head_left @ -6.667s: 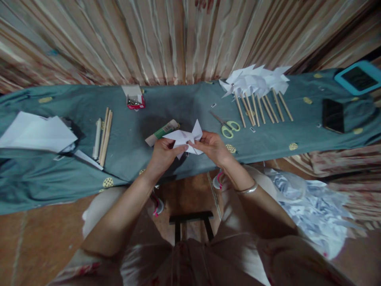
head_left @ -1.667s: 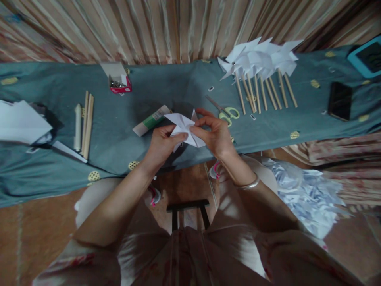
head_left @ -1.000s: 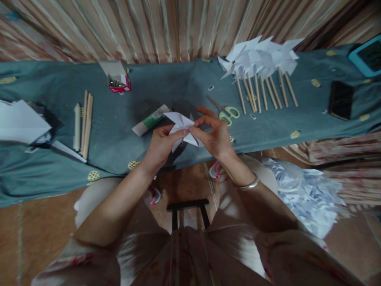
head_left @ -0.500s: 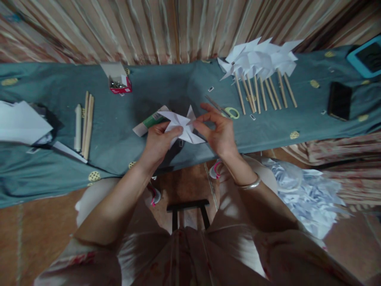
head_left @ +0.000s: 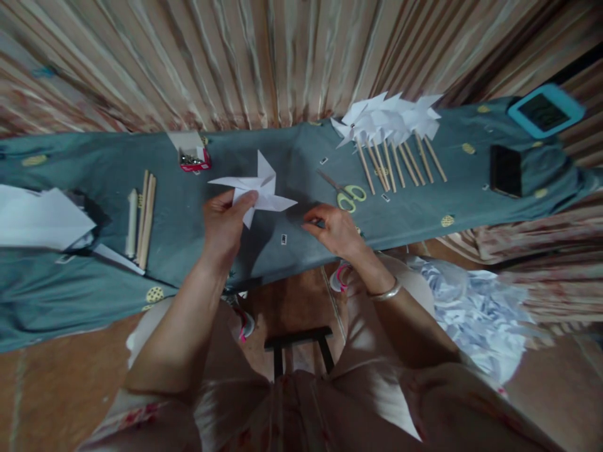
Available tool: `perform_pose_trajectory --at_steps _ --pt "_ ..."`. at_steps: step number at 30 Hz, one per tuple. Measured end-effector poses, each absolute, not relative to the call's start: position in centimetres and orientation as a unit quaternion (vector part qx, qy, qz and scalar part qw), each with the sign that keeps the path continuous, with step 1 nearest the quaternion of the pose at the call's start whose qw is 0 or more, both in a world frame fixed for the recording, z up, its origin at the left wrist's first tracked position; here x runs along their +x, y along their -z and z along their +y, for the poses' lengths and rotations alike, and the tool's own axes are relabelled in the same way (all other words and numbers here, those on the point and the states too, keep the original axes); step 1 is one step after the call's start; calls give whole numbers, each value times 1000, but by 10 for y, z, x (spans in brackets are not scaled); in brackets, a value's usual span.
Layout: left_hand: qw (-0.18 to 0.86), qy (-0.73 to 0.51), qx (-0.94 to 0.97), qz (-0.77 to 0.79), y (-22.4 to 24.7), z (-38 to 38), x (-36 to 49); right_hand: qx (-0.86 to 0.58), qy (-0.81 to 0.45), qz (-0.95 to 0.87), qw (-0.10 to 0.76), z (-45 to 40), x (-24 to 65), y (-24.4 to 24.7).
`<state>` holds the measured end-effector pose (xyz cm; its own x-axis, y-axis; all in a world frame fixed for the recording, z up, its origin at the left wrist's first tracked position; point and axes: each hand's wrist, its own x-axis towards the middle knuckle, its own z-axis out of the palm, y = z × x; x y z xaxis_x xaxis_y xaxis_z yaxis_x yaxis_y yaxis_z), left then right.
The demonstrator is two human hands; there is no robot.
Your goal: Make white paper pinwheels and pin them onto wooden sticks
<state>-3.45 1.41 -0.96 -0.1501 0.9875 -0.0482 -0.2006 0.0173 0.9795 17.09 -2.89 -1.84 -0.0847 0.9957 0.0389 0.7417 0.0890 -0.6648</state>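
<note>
My left hand (head_left: 223, 223) grips a white paper pinwheel (head_left: 268, 199), thumb pressed on its folded middle, with four pointed blades spread out. To the right of it, my right hand (head_left: 332, 229) is apart from the pinwheel, low over the tablecloth. Its thumb and forefinger are drawn together in a pinch; whatever may be between them is too small to make out. Scissors with pale green handles (head_left: 351, 198) lie just beyond the right hand.
A red box of small metal pieces (head_left: 194, 160) stands at the back. Wooden sticks (head_left: 147, 220) and white paper sheets (head_left: 42, 216) lie left. Finished pinwheels on sticks (head_left: 389, 122), a dark phone (head_left: 505, 169) and a blue-framed device (head_left: 546, 111) lie right. A bag of paper scraps (head_left: 480, 314) sits below.
My left hand has moved left with the pinwheel. My right hand has come away from the blades and dropped lower. The green and white box is now hidden. The view has shifted.
</note>
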Motion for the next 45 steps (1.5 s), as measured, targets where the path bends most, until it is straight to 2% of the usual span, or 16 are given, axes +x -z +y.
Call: perform_pose_trajectory --at_steps 8,26,29,34,36,45 --pt "507 -545 417 522 7 11 -34 -587 -219 -743 236 -27 165 27" --pt "536 -530 411 514 12 9 -27 -570 -218 -745 270 -32 167 30" --pt "538 -526 411 514 13 8 -27 -573 -221 -731 299 -30 173 26" --pt "536 -508 434 516 10 4 -25 -550 -242 -653 461 -31 173 10" --pt "531 -495 448 522 7 0 -22 -524 -277 -636 494 -33 166 4" --pt "570 -468 460 495 -1 -14 -14 -528 -320 -631 470 -34 143 3"
